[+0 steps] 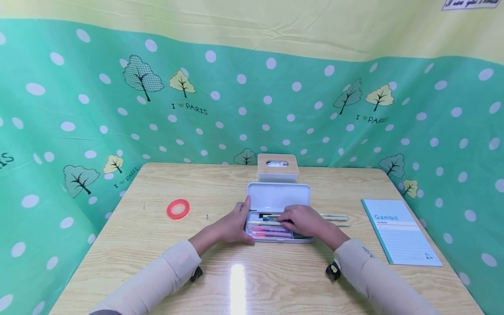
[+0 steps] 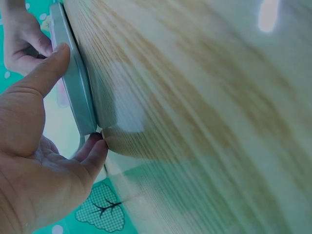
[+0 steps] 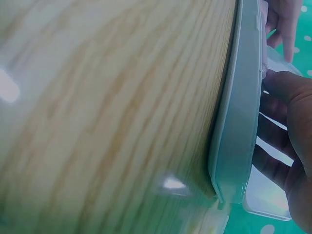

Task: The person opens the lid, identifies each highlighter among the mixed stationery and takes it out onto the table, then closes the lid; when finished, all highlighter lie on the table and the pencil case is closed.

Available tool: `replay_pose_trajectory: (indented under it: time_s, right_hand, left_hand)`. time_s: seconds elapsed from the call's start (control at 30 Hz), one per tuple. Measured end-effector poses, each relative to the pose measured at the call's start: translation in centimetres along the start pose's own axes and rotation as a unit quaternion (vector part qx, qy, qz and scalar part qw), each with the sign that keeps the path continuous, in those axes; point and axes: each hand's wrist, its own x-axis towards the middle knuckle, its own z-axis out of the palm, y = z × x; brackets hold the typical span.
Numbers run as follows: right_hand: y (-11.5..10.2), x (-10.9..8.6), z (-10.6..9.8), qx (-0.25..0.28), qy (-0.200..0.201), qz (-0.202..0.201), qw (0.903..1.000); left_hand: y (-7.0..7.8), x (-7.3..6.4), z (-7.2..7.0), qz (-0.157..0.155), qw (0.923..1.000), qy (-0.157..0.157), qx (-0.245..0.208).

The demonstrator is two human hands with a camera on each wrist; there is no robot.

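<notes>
A white pencil case (image 1: 279,197) lies with its lid raised. Inside are several pens (image 1: 271,234), pink and purple ones along the front, darker and yellow ones behind. My left hand (image 1: 235,223) grips the case's left end, thumb on the front wall and fingers round the corner; the left wrist view shows this hand (image 2: 44,126) at the case's side wall (image 2: 73,83). My right hand (image 1: 303,219) reaches into the case with fingers bent down among the pens. In the right wrist view the case wall (image 3: 239,107) hides the fingertips of this hand (image 3: 292,122); I cannot tell whether they pinch a pen.
Behind the case stands a tissue box (image 1: 277,168) with a wooden top. A red tape ring (image 1: 178,209) lies to the left, a Gambit notebook (image 1: 401,232) to the right. Pale pens (image 1: 334,217) show beyond my right hand. A green dotted curtain (image 1: 220,100) surrounds the wooden table (image 1: 157,262).
</notes>
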Motion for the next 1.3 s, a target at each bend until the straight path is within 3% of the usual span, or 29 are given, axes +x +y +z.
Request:
replay_pose_trajectory:
  time_s: [0.3,0.53,0.8,1.17,1.3]
  right_hand:
    - [0.0,-0.1,-0.5,-0.007,-0.009,-0.012,0.9999]
    - [0.6,-1.0,-0.8,-0.005,0.025,-0.009,0.9996]
    - [1.9,-2.9,-1.5,0.000,0.063,0.001,0.9980]
    - [4.0,-5.9,-2.5,-0.004,0.097,0.052,0.9940]
    - [4.8,-7.1,-2.9,-0.001,0.124,0.043,0.9913]
  left_hand:
    - [0.0,0.0,0.0,-0.001,1.0000,0.002,0.002]
    - [0.0,-0.1,0.0,0.003,1.0000,0.006,-0.002]
    - [0.1,-0.1,0.1,-0.001,0.9999,0.004,0.010]
    - [0.2,-0.2,-0.1,-0.002,0.9999,0.005,0.011]
    - [0.2,-0.1,-0.1,0.005,0.9998,0.007,0.018]
